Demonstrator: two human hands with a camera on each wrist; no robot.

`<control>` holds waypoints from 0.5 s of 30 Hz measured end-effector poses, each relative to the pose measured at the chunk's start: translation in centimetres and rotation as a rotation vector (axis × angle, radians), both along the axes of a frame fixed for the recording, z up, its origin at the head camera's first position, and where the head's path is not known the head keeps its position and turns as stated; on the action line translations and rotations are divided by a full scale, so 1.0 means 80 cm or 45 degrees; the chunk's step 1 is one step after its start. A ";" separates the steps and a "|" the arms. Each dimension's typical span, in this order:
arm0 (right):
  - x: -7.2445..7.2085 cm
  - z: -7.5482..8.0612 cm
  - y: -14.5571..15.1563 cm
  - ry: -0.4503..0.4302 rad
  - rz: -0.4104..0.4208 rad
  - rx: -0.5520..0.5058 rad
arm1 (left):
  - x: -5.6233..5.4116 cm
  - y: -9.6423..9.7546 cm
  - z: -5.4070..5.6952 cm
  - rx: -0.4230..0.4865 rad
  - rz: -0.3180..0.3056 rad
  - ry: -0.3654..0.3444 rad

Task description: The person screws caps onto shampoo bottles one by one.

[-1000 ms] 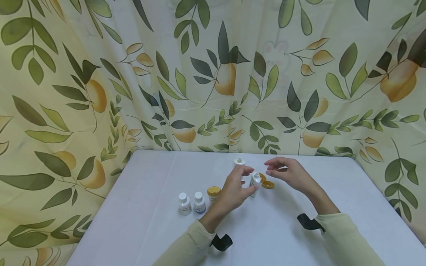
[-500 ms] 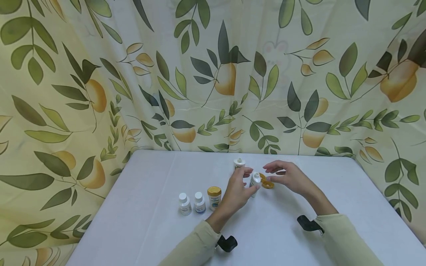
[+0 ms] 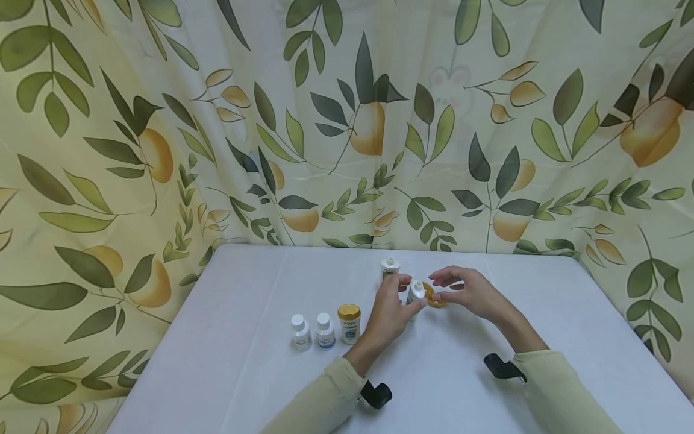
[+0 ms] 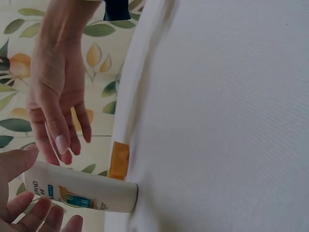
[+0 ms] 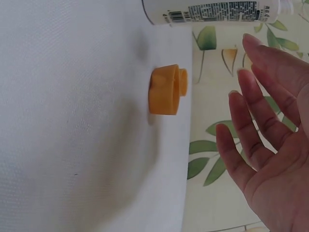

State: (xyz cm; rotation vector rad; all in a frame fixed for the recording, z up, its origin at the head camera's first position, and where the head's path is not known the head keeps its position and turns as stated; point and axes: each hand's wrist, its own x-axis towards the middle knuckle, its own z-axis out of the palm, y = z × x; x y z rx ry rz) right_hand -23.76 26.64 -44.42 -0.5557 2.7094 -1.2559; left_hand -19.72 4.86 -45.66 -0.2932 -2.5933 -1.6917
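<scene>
A white bottle [image 3: 416, 292] with a bare nozzle and no cap stands upright on the table. My left hand [image 3: 391, 310] is around it, with the thumb and loosely bent fingers [image 4: 50, 220] on either side; the fingertips are right at its edge in the left wrist view. In the right wrist view, the bottle [image 5: 212, 12] shows its printed back label. My right hand [image 3: 470, 293] hovers to the right of the bottle, fingers apart and relaxed, with nothing in it. Under its fingertips lie two orange caps [image 3: 435, 302], one partly behind the other in the right wrist view.
A second white bottle [image 3: 390, 266] without a cap stands behind my left hand. To the left, in a row, are a gold-lidded jar [image 3: 349, 323] and two small white-capped bottles [image 3: 325, 331]. A patterned curtain [image 3: 347, 150] hangs behind the white table [image 3: 244, 361].
My left hand has moved slightly right, its thumb closer against the bottle, uncovering the gold-lidded jar. My right hand has lowered toward the orange caps.
</scene>
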 end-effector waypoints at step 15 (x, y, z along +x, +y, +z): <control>0.000 -0.011 0.002 0.000 0.007 -0.027 | -0.006 0.008 -0.008 -0.028 0.017 0.012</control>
